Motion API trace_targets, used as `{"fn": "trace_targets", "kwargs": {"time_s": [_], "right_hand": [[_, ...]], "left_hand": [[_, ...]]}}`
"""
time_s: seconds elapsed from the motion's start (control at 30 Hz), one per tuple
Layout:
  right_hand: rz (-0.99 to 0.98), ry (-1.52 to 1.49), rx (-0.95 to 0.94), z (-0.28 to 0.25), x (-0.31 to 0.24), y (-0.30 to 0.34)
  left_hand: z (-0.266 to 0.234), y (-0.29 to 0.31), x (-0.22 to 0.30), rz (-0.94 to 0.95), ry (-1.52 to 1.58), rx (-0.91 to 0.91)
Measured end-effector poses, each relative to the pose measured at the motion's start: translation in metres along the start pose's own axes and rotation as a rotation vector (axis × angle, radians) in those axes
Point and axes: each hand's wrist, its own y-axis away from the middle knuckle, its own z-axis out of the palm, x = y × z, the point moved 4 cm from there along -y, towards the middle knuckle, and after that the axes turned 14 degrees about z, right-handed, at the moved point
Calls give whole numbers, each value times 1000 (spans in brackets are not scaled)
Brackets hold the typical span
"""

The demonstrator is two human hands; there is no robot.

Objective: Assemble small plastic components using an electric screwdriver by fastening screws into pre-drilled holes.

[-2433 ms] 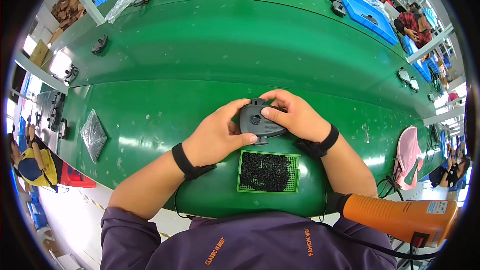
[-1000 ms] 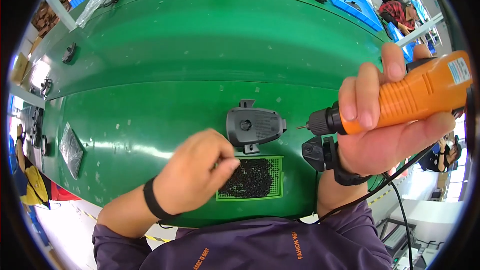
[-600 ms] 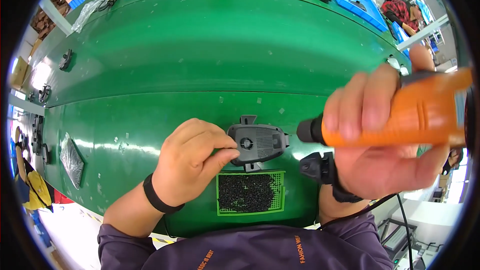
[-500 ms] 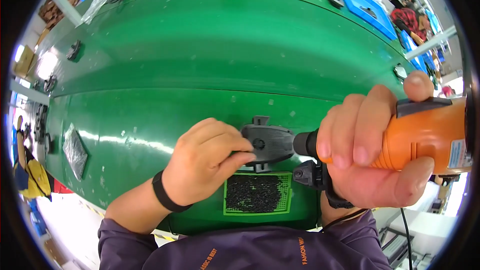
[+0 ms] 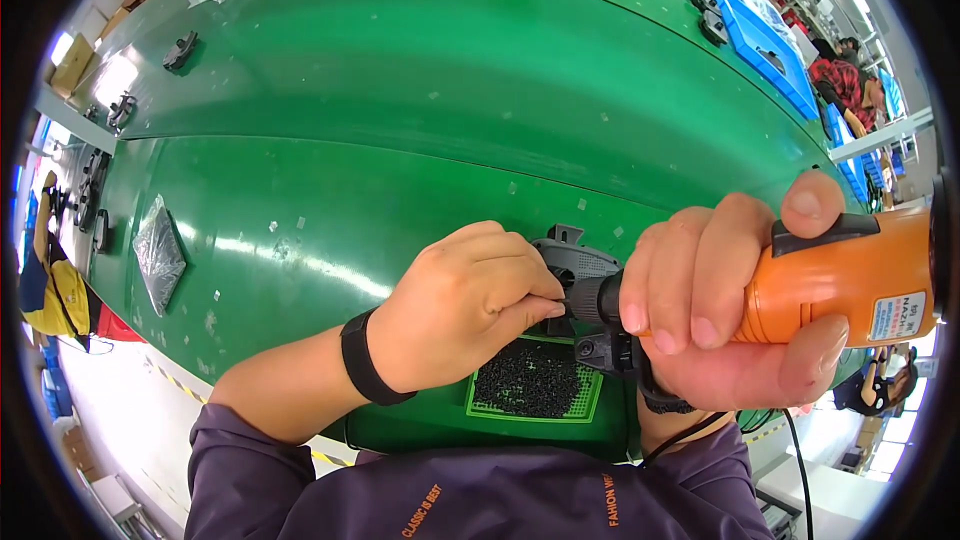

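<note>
My right hand (image 5: 725,290) grips an orange electric screwdriver (image 5: 840,275), with the thumb below and one finger by its black switch. The tool's dark nose points left. At its tip, my left hand (image 5: 480,305) has thumb and forefinger pinched together; what they hold is too small to make out. Just behind the tip lies a dark grey plastic part (image 5: 592,258), partly hidden by the tool and the left fingers. Near me, below the tip, sits a green mesh tray (image 5: 484,414) full of tiny black pieces, which look like screws.
The green table (image 5: 330,170) carries a clear-wrapped packet (image 5: 160,258) at left and several black parts (image 5: 180,50) along its left edge. Blue trays (image 5: 765,52) stand far right, where a person in red check (image 5: 840,85) sits. A black cable (image 5: 802,470) hangs at lower right.
The screwdriver's nose has come over the grey part, and my left hand has moved right to meet its tip. The view has shifted slightly.
</note>
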Motion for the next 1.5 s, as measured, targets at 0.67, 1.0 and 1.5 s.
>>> {"fn": "trace_targets", "kwargs": {"time_s": [0.67, 1.0, 1.5], "right_hand": [[-56, 25, -132, 3, 1, 2], [-83, 23, -113, 1, -1, 1], [-102, 27, 22, -4, 10, -7]], "left_hand": [[-4, 0, -1, -63, 47, 3], [1, 4, -6, -123, 143, 33], [1, 5, -8, -222, -51, 180]]}}
